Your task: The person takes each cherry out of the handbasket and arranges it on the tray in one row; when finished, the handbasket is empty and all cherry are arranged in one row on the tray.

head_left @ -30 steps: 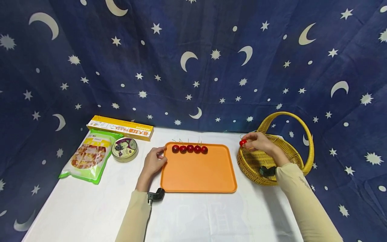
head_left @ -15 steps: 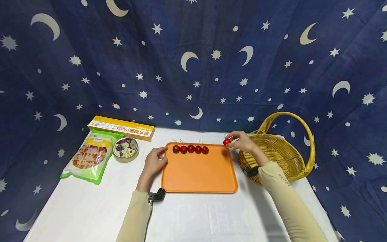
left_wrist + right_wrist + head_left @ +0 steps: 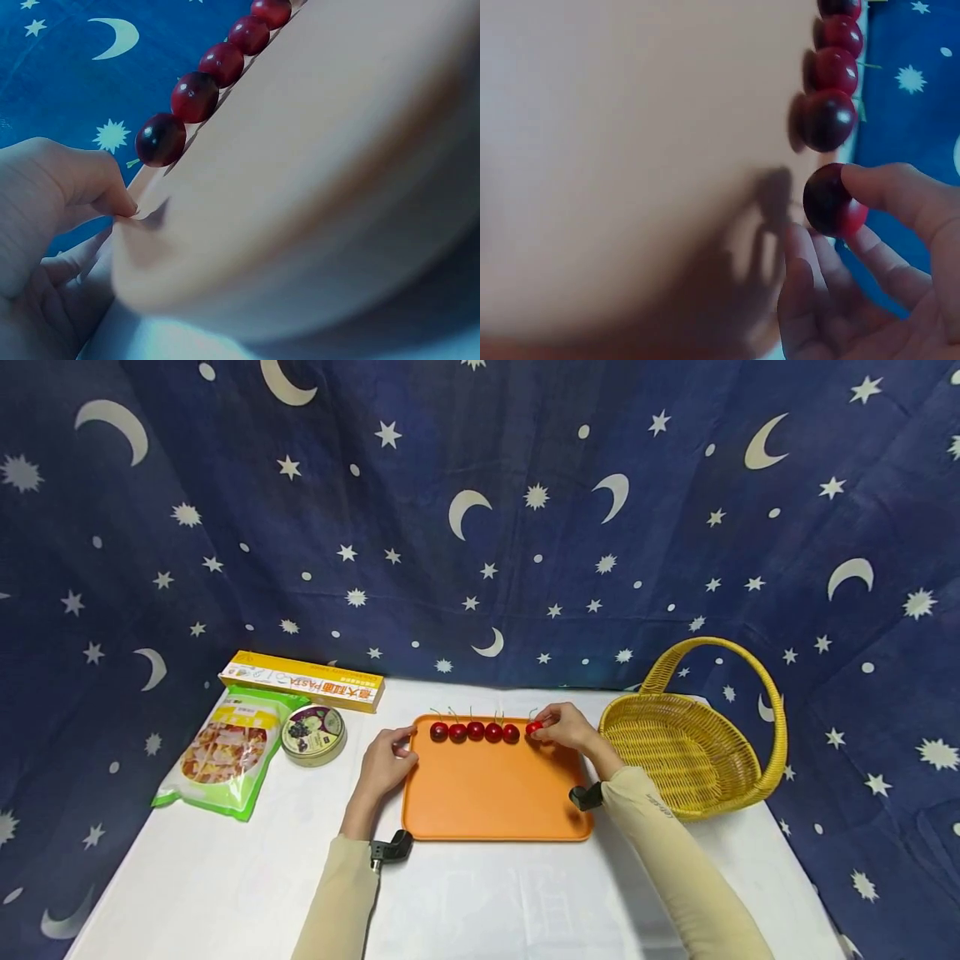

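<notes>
An orange tray [image 3: 495, 793] lies on the white table with several dark red cherries [image 3: 476, 731] lined up along its far edge, stems pointing away. My left hand [image 3: 386, 762] grips the tray's left rim near the far corner; in the left wrist view one fingertip of this hand [image 3: 52, 202] sits on the rim and other fingers are outside it. Between thumb and fingers, my right hand [image 3: 566, 727] pinches a cherry [image 3: 831, 201] low over the tray, just right of the row. A small gap separates it from the row's last cherry [image 3: 827, 120].
A yellow wicker basket [image 3: 678, 752] with a tall handle stands right of the tray. On the left are a green-edged food bag [image 3: 225, 752], a round tin [image 3: 313, 735] and a long pasta box [image 3: 303, 681]. A dark blue curtain [image 3: 420, 527] with moons and stars hangs behind.
My right hand has carried the cherry left from the basket's rim, over the tray's far right corner, to the end of the row. The left hand has stayed at the tray's rim.
</notes>
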### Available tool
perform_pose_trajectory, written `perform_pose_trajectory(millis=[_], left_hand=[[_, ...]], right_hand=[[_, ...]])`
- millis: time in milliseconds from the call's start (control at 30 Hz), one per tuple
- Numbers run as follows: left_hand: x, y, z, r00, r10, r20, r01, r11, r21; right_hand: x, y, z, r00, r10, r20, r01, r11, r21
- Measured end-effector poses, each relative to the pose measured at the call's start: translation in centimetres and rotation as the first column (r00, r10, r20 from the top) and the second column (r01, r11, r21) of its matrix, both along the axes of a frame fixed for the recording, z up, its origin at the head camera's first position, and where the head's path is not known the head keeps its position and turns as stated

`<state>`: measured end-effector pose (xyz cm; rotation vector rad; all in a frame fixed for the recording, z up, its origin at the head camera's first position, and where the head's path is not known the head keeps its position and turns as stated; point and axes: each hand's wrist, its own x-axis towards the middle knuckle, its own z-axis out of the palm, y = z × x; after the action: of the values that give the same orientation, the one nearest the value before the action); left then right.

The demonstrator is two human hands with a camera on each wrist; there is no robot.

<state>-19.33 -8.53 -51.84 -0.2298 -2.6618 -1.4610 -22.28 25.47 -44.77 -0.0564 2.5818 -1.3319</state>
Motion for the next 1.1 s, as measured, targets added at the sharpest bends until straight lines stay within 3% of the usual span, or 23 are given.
perform_pose_trajectory(millis=[333, 600, 767, 1100], left_hand=[[0.1, 0.5, -0.1, 1.0, -0.011, 0.006, 0.011, 1.0, 0.003], [0.0, 0.7, -0.3, 1.0, -0.011, -0.003, 0.011, 1.0, -0.006], [0.0, 0.6, 0.2, 1.0, -0.015, -0.007, 0.015, 1.0, -0.001], [0.1, 0.1, 0.2, 1.0, 0.002, 0.013, -0.002, 1.0, -0.005]], right_hand=[[0.4, -0.3, -1.5, 0.997, -0.069, 0.034, 0.069, 0.998, -0.003], [0.8, 0.0, -1.2, 0.993, -0.077, 0.09, 0.08, 0.996, -0.028], [0.8, 0.6, 0.0, 0.989, -0.102, 0.109, 0.105, 0.994, -0.017], [0.7, 2.7, 4.2, 0.997, -0.033, 0.074, 0.032, 0.999, 0.013]])
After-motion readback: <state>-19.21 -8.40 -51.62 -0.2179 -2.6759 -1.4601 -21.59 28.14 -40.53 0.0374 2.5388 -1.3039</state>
